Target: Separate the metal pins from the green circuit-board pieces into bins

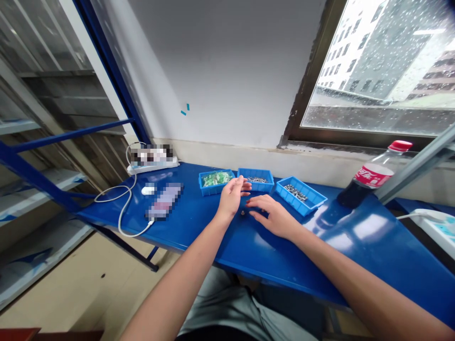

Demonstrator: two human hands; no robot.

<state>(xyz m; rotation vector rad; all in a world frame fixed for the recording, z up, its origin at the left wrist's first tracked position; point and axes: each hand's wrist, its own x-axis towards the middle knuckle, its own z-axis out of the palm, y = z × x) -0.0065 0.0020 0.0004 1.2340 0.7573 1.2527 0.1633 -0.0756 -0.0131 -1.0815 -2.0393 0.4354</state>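
Note:
My left hand (230, 196) is above the blue table, in front of the middle bin, its fingers stretched out to the right and apart. Nothing shows in it. Just to the right, my right hand (270, 214) hovers palm down, thumb and fingers apart and apparently holding nothing. Between the two hands a tiny metallic piece (242, 212) stands on the table, too small to name. Behind the hands are three blue bins: the left bin (214, 190) has green-and-clear contents, while the middle bin (263, 185) and right bin (310, 208) hold small metal pieces.
A cola bottle (373, 175) with a red cap stands at the right, beside a metal post. On the left lie a blurred phone-like object (165, 201), a white cable (122, 222) and a power strip (152, 166). The blue table (284, 260) ends close to my lap.

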